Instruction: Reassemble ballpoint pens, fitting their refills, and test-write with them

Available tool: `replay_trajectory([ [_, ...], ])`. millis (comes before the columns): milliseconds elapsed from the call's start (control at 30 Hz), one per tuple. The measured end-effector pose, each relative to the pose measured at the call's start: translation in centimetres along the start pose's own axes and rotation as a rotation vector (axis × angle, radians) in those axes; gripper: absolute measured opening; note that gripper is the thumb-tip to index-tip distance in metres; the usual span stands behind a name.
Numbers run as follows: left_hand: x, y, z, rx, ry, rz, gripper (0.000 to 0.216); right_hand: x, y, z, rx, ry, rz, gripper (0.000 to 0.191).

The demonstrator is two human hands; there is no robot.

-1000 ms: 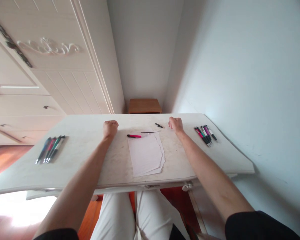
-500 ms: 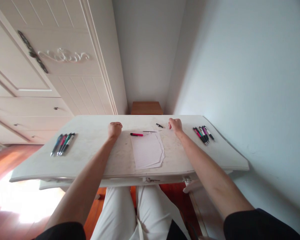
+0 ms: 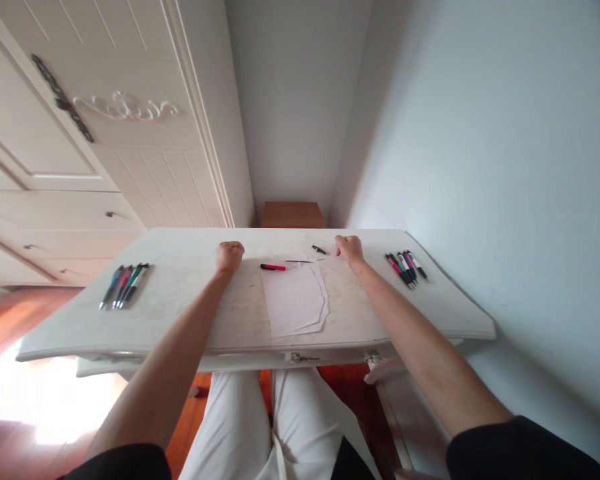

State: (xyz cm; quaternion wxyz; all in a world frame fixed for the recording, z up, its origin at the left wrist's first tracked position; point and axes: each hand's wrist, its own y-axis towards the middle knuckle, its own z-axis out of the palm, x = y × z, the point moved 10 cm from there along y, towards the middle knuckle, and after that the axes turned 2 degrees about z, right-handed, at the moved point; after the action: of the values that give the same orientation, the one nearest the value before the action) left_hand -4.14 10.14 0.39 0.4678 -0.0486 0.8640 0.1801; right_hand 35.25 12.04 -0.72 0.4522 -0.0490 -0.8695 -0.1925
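Note:
My left hand [image 3: 229, 256] rests on the white desk as a fist, left of the paper, with nothing showing in it. Farther right, my right hand [image 3: 349, 249] is also curled into a fist. Closest to it lies a short black pen part [image 3: 319, 249]. Between my hands are a pink pen barrel [image 3: 273, 267] with a black end and a thin dark refill [image 3: 299, 261], at the top edge of some torn white paper sheets [image 3: 295, 300]. No pen part touches either hand.
Several pens [image 3: 124, 287] lie side by side at the desk's left. Another group of pens [image 3: 406, 269] lies at the right, near the wall [image 3: 505, 167]. A white wardrobe [image 3: 180, 133] stands at the left, and a brown wooden piece [image 3: 293, 215] shows behind the desk [image 3: 180, 293].
The view has shifted very slightly. Both fists and the pen parts stay where they were on the desk.

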Motion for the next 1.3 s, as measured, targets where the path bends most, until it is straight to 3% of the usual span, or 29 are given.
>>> replay_trajectory([
  [567, -0.6, -1.4, 0.0, 0.016, -0.026, 0.063, 0.021, 0.3, -0.6, 0.0, 0.025, 0.006, 0.004, 0.038],
  [700, -3.4, -2.5, 0.3, 0.056, -0.039, 0.327, 0.021, 0.6, -0.7, -0.1, 0.034, 0.023, -0.002, 0.038],
  [800, -6.4, -4.8, 2.2, 0.261, 0.054, 0.636, 0.028, 1.1, -1.1, -0.7, -0.005, 0.052, -0.019, 0.039],
  [867, -7.4, -6.3, 3.5, 0.388, 0.129, 0.767, 0.032, 2.5, -1.8, -1.8, -0.090, 0.105, -0.130, 0.040],
  [933, -7.6, -7.0, 4.1, 0.448, 0.185, 0.825, 0.032, 5.2, -3.3, -2.1, -0.105, 0.132, -0.346, 0.039],
  [1033, -7.2, -6.7, 4.2, 0.486, 0.181, 0.783, 0.033, 9.2, -6.3, 0.2, 0.064, 0.077, -0.646, 0.031],
  [1133, -6.2, -6.1, 4.5, 0.542, 0.119, 0.701, 0.036, 11.7, -9.2, 3.6, 0.229, -0.117, -0.883, 0.019],
  [1300, -5.1, -5.3, 4.9, 0.550, 0.110, 0.656, 0.027, 12.1, -10.2, 6.7, 0.330, -0.350, -0.962, 0.032],
])
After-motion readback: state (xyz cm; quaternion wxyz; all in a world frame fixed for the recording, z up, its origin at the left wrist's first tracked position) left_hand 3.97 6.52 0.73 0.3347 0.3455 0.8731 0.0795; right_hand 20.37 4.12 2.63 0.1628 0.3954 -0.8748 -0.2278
